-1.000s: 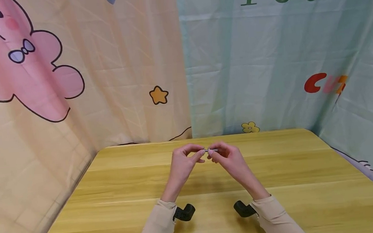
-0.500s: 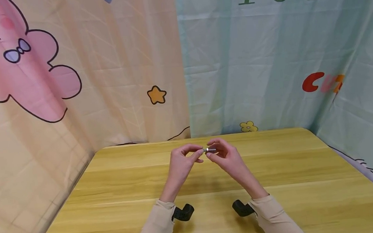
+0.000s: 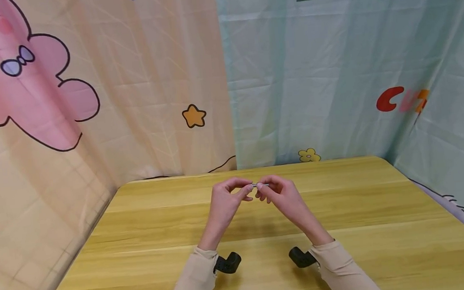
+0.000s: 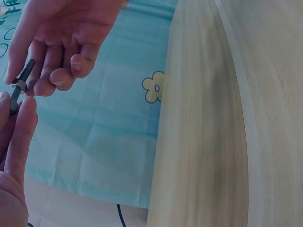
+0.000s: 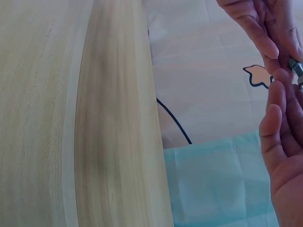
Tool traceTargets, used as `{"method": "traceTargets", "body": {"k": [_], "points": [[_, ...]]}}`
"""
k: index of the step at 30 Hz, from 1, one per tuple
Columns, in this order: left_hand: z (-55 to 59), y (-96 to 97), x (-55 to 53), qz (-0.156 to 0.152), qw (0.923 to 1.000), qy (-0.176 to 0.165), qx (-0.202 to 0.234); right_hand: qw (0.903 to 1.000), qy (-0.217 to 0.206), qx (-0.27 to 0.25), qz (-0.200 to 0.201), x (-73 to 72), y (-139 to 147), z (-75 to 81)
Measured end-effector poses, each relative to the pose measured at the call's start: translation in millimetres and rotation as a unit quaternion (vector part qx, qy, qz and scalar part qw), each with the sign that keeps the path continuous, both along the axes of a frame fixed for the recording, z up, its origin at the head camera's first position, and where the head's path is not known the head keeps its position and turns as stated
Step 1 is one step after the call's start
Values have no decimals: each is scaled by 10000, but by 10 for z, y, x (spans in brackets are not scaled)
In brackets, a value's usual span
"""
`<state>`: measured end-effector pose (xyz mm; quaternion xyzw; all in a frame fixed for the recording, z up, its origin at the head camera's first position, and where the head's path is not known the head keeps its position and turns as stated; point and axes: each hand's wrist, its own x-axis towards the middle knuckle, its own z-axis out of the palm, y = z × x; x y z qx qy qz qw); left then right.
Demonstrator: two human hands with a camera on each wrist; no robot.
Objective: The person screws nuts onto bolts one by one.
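Observation:
Both hands meet in the air above the table, around a small metal bolt (image 4: 28, 69) with a hex nut (image 4: 20, 85) partway along its thread. My left hand (image 3: 229, 198) pinches the bolt at its head end between thumb and fingers. From the other side, my right hand (image 3: 279, 193) has its thumb and index finger on the nut, the other fingers loosely curled. Past the nut, the threaded end sticks out toward the right palm. In the right wrist view the bolt shows only partly, at the right edge.
Beneath the hands lies a wood-grain table (image 3: 163, 261). Printed curtains (image 3: 160, 77) hang behind it and along both sides. A black wrist mount (image 3: 228, 262) sits at the left cuff, and another black mount (image 3: 301, 257) at the right cuff.
Half a second ago the right fingers were spread apart, baring the nut and thread; now they have closed on the nut again. The left hand keeps its pinch, almost still.

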<state>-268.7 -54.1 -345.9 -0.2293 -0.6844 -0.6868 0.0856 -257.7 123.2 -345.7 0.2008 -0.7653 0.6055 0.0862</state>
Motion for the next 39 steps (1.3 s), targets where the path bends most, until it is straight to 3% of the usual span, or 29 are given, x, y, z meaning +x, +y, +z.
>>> {"method": "traceTargets", "body": {"k": [7, 17, 32, 39], "points": [[31, 27, -2, -12, 10000, 33, -5, 10000, -80, -25, -23, -16, 9, 13], [13, 26, -15, -96, 9999, 15, 115, 9989, 453, -114, 101, -9, 16, -21], [-5, 15, -8, -54, 10000, 17, 57, 9997, 66, 110, -196, -2, -6, -20], [-19, 9, -24, -81, 9999, 62, 74, 9999, 140, 86, 18, -8, 11, -11]]}}
